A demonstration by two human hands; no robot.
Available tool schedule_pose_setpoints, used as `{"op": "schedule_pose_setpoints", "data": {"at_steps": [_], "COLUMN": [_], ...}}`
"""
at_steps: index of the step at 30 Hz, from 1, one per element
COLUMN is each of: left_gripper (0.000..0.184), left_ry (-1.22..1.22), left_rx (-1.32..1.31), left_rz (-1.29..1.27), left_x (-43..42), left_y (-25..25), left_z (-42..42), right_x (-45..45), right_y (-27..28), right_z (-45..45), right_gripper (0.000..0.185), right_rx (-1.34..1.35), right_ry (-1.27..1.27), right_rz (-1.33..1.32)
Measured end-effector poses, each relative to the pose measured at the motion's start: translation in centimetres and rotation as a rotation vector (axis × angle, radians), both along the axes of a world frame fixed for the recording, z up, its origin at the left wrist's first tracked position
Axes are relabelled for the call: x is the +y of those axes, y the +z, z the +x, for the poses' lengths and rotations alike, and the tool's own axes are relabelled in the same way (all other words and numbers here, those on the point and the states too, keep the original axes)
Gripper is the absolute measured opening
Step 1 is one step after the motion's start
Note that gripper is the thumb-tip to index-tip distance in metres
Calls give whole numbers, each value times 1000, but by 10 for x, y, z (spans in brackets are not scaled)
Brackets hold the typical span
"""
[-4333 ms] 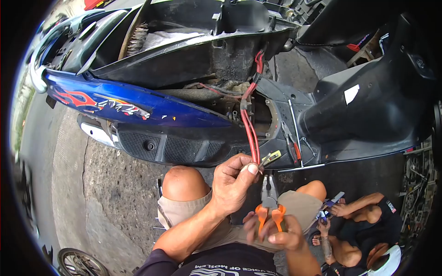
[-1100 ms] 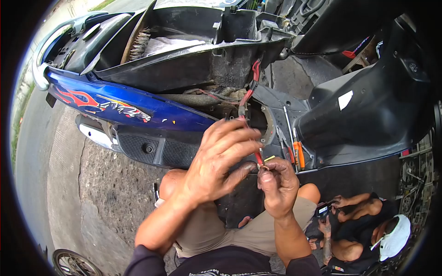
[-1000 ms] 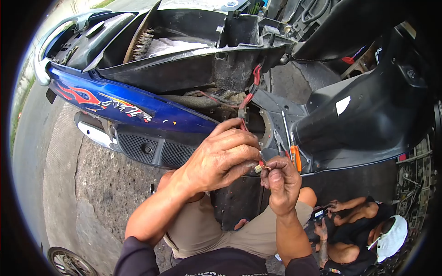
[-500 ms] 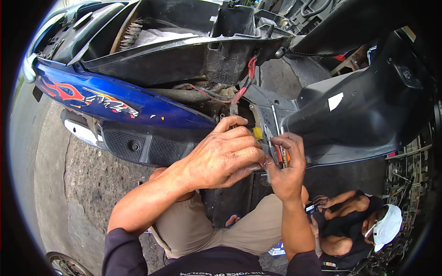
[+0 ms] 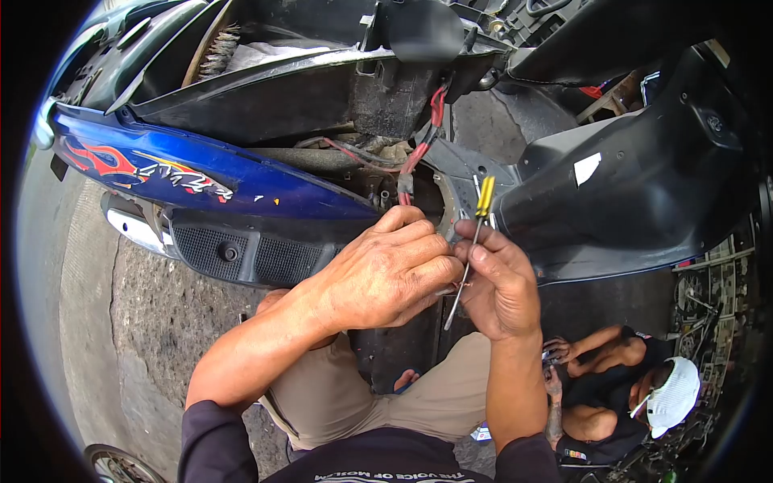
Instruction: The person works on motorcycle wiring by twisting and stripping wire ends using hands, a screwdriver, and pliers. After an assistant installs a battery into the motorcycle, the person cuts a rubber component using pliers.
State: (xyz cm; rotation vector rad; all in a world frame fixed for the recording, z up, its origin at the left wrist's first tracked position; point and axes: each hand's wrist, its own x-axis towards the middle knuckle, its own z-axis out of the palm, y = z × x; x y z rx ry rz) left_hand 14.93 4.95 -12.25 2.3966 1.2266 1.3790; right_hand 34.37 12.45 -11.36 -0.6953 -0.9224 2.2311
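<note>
My left hand [image 5: 394, 266] is closed around the lower end of a red wire bundle [image 5: 407, 185], its fingers curled and their tips partly hidden. Thin bare copper strands [image 5: 465, 283] stick out by its fingertips. My right hand [image 5: 503, 282] pinches a small screwdriver [image 5: 485, 196] with a yellow and black handle between thumb and fingers. The handle points up and away from me, and the slim shaft slants down to the left, past the copper strands. Both hands are close together over the scooter's footboard area.
A scooter with a blue side panel [image 5: 201, 173] and black footrest [image 5: 233, 251] lies across my view. Its open black storage box [image 5: 266, 97] holds a brush [image 5: 217, 52] and a white cloth. A black leg shield [image 5: 628, 189] is at right. Another person in a white cap [image 5: 675, 394] sits lower right.
The yellow-handled screwdriver has swung up and right in my right hand, its handle now clear above the fingers. My left hand stays closed at the wires. The view has shifted slightly.
</note>
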Motion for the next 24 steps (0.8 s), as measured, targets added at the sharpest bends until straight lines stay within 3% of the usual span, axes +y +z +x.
{"op": "schedule_pose_setpoints", "data": {"at_steps": [3,4,6,8,10,11,16,18,20,23,24], "left_gripper": [38,38,38,38,36,36,34,34,35,35,35], "left_ry": [4,6,9,14,12,16,107,119,127,135,138], "left_rx": [16,18,20,20,32,31,-37,-49,-62,-75,-77], "left_rz": [-16,-22,-29,-36,-69,-70,-22,-16,-8,20,28], "left_x": [2,2,2,2,1,1,1,0,1,1,2], "left_y": [1,2,3,4,5,4,1,2,3,4,3], "left_z": [0,0,1,0,0,1,5,6,8,10,11], "right_x": [4,4,2,-12,-17,-10,-28,-45,-52,-62,-66], "right_y": [17,21,28,33,32,29,21,6,2,-6,-3], "right_z": [2,3,5,5,5,8,19,17,24,27,26], "right_gripper": [36,36,34,28,18,12,18,24,27,27,27], "right_rx": [-94,-95,-190,-234,-246,-276,-375,-406,-430,-354,-353], "right_ry": [5,7,-4,-45,-78,-53,-170,-368,-340,-146,-155], "right_rz": [350,350,702,765,988,1249,1786,1796,1778,1419,1418]}}
